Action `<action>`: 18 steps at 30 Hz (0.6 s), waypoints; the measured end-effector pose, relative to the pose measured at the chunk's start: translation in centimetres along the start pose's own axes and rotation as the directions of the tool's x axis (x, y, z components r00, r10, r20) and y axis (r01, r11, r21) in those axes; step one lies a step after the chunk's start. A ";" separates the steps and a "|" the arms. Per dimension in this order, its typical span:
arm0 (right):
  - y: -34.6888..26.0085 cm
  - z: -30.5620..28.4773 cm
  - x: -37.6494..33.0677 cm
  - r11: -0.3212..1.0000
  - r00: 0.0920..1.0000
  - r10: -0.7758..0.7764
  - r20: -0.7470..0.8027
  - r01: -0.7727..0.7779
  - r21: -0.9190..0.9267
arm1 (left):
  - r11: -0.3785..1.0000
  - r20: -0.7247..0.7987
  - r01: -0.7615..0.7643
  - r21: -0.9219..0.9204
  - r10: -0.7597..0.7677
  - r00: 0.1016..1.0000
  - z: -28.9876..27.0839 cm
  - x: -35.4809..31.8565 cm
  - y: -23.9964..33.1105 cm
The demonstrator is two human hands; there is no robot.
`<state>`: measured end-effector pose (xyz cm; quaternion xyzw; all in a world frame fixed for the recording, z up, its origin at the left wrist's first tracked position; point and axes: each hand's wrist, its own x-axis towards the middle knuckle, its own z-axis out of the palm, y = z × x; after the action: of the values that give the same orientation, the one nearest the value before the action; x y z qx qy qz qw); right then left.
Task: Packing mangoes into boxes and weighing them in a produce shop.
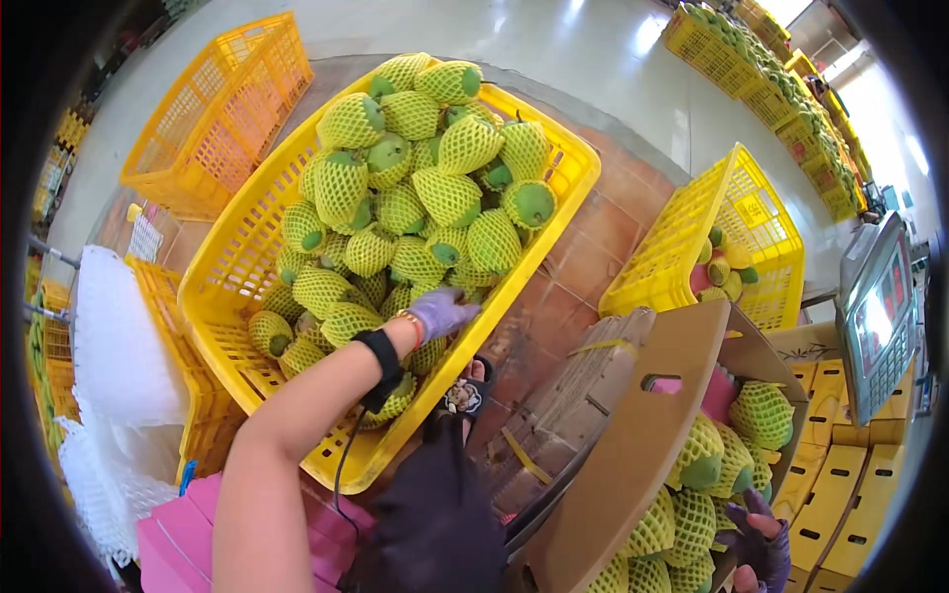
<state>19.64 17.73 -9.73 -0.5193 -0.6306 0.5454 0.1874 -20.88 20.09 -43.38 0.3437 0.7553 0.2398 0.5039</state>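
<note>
My left hand [442, 312], in a purple glove, reaches into a large yellow plastic crate [229, 371]. It lies over the green mangoes [370, 249] near the crate's right side, fingers stretched toward the rim. Their tips are partly hidden, and no fruit shows clearly in the grip. The mangoes wear yellow-green foam nets. At the lower right, my right hand [763, 542], purple-gloved with bare fingertips, is beside netted mangoes [692, 519] in an open cardboard box [633, 445]. Its fingers are apart, and nothing shows held in them.
Folded cardboard [563, 410] lies between crate and box. A yellow crate [736, 212] with some fruit stands at right, near a scale display [878, 316]. Another crate [222, 114] stands far left. White foam nets [124, 346] hang at left above pink boxes [188, 529].
</note>
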 end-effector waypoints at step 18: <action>4.0 -3.1 -3.0 0.969 0.960 -0.237 0.146 0.223 0.103 | 0.877 0.201 -0.186 -0.442 0.299 0.933 -10.8 -19.2 16.2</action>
<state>25.08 16.10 -11.24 -0.3892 -0.6757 0.5857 0.2213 -21.44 15.81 -16.39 0.3499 0.5635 0.4090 0.6267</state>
